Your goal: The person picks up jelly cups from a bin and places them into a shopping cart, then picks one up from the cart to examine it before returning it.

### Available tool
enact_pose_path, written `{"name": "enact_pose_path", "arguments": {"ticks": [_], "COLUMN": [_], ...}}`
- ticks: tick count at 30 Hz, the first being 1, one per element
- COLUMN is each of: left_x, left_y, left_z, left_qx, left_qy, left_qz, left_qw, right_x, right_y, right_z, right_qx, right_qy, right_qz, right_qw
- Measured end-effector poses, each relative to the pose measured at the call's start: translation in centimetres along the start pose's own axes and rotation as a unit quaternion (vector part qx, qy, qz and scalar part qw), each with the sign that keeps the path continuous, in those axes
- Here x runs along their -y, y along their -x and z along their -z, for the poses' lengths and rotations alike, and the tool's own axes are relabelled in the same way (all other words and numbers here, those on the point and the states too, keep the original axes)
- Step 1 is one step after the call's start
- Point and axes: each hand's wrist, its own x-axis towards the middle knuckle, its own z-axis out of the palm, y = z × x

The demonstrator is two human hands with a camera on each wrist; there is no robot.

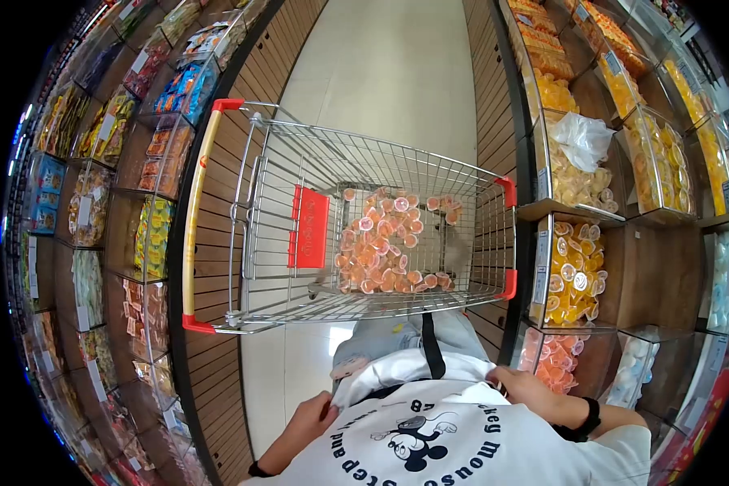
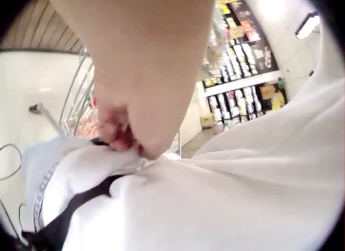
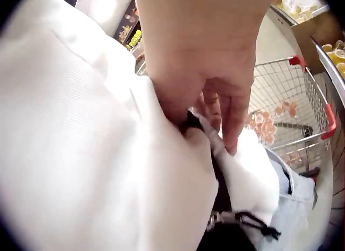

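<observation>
The white T-shirt point(image 1: 364, 433) has a cartoon print, and both hands grip its gathered hem at the waist. My left hand point(image 1: 309, 419) pinches the cloth on the left side; in the left wrist view its curled fingers point(image 2: 119, 133) press into white fabric. On the other side my right hand point(image 1: 528, 389) holds the hem, its fingers point(image 3: 233, 119) bent round bunched cloth beside a black strap point(image 3: 221, 186). Light blue jeans point(image 1: 462, 336) show below the hem. Just ahead stands a wire shopping cart point(image 1: 381, 146) with many small orange jelly cups point(image 1: 381, 243) inside.
Bins of wrapped snacks point(image 1: 154, 235) line the left side, beyond the cart's yellow handle point(image 1: 202, 211). Bins of yellow jelly cups point(image 1: 575, 275) stand on the right, one topped by a clear plastic bag point(image 1: 581, 139). Pale floor point(image 1: 381, 65) runs between the shelves.
</observation>
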Motion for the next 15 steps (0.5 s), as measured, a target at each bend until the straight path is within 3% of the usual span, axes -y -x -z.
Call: {"name": "enact_pose_path", "arguments": {"ticks": [3,6,9,12,15], "left_x": [2.1,1.4,0.1,1.6,0.5], "left_y": [-2.9,-2.9,-3.0,-3.6,-3.6], "left_z": [-0.9,-0.1,0.8,0.3,0.7], "left_qx": [0.025,0.018,-0.025,-0.029,-0.090], "left_qy": [-0.001,-0.015,-0.063,-0.053,-0.038], "left_qz": [-0.047,-0.047,-0.020,-0.085,-0.187], "left_qw": [0.999,0.999,0.997,0.995,0.977], "right_x": [-1.2,-1.4,-1.2,-1.9,-0.9], "right_y": [-1.1,-1.8,-2.1,-2.3,-3.0], "right_z": [-2.3,-3.9,-4.8,-6.5,-6.8], "right_qx": [-0.002,-0.033,-0.062,-0.087,-0.135], "right_qy": [0.165,0.191,0.128,0.070,0.028], "right_qz": [0.017,0.092,0.100,0.092,0.088], "right_qw": [0.986,0.977,0.985,0.990,0.986]}}
